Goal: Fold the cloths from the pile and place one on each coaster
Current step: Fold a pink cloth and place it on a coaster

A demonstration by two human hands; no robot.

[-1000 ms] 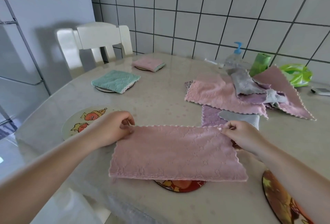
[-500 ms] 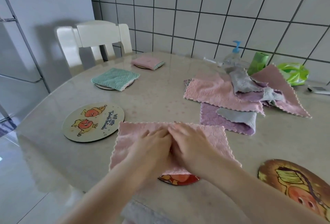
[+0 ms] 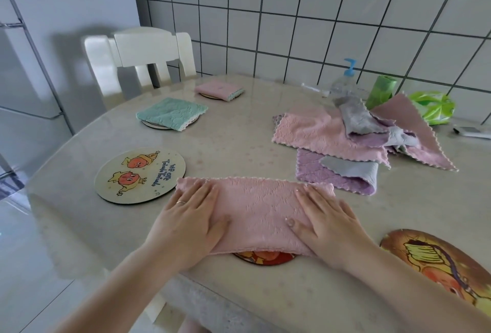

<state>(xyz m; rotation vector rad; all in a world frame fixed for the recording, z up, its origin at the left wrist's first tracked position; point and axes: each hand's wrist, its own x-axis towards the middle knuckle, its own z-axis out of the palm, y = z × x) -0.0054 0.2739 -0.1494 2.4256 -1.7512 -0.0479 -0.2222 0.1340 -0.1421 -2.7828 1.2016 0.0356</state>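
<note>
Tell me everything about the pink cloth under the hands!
The pink cloth looks soft and fluffy, with a pale scalloped trim along its edges. It lies flat as a wide folded strip near the table's front edge, covering most of a red coaster. The left hand and right hand press flat on its two ends.

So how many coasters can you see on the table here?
5: one under the folded pink cloth, one under the teal cloth, the bare cartoon coaster, one under the pink cloth being smoothed, one bare at right. The pile could hide more.
</note>
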